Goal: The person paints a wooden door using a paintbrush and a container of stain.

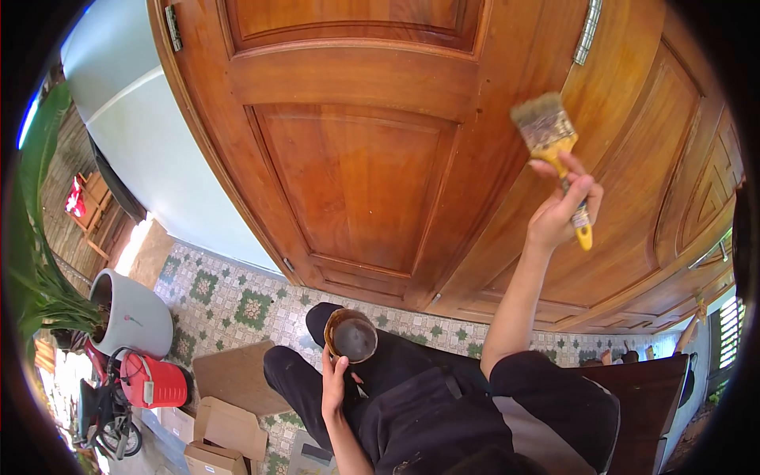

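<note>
My right hand (564, 204) grips a paintbrush (552, 144) by its yellow handle, fingers wrapped round it. Its wide, stained bristles point up and left, overlapping the wooden door's right side in this view. Low over my lap, my left hand (336, 378) holds a round brown bowl (352, 336) from below and the side. Greyish-brown liquid shows inside, and the bowl's rim is stained. In front of me stands the paneled wooden door (356, 182), glossy and reddish brown, with metal hinges on its edges.
Another paneled wooden door leaf (625, 190) angles off to the right. Left, on the patterned tile floor (229, 297), are a white plant pot (138, 309), a red cooler jug (158, 381) and an open cardboard box (226, 427). A dark wooden piece (637, 396) stands at lower right.
</note>
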The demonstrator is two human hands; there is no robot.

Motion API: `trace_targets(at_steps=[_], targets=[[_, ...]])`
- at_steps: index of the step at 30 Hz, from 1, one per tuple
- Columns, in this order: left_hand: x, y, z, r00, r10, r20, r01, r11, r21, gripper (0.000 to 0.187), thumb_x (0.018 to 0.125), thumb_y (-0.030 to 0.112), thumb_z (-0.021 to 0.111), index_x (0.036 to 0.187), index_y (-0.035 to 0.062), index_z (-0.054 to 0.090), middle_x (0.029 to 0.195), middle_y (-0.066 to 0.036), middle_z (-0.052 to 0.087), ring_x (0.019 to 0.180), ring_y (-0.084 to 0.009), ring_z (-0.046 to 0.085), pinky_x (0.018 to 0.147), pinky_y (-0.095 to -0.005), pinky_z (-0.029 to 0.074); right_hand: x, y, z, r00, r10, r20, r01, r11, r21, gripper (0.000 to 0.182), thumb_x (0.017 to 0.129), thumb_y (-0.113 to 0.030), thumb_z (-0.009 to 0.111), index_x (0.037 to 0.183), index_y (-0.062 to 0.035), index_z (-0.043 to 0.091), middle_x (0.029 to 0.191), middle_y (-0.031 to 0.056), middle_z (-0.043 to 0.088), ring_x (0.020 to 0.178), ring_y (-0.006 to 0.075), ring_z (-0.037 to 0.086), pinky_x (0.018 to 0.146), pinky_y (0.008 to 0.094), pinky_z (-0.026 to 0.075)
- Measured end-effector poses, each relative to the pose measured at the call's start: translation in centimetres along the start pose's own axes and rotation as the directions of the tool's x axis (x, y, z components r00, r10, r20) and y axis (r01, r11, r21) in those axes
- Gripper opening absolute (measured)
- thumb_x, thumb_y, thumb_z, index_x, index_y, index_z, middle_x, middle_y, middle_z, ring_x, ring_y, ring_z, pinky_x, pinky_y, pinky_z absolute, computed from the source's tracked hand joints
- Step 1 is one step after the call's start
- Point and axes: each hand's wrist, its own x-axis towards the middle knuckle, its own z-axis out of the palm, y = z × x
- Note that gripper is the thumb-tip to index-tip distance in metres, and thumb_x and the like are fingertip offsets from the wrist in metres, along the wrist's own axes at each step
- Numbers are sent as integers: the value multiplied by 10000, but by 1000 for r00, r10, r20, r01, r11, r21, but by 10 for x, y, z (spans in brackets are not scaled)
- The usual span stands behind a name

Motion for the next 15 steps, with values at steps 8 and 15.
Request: trace_targets(at_steps=[8, 15], targets=[[1, -1, -2, 1000, 7, 10, -7, 1000, -4, 682, 987, 277, 603, 1540, 61, 266, 1040, -120, 589, 622, -173, 602, 577, -292, 537, -16, -20, -23, 970, 110, 217, -66, 977, -201, 193, 1049, -149, 547, 947, 3, 484, 1036, 254, 712, 716, 305, 742, 676, 328, 578], [4, -3, -3, 1000, 0, 8, 0, 1000, -5, 642, 991, 264, 598, 1519, 60, 295, 1035, -117, 582, 616, -175, 609, 574, -297, 535, -32, 1, -35, 960, 85, 268, -89, 996, 3, 189, 1045, -139, 556, 948, 16, 508, 1088, 268, 697, 809, 340, 748, 765, 383, 611]])
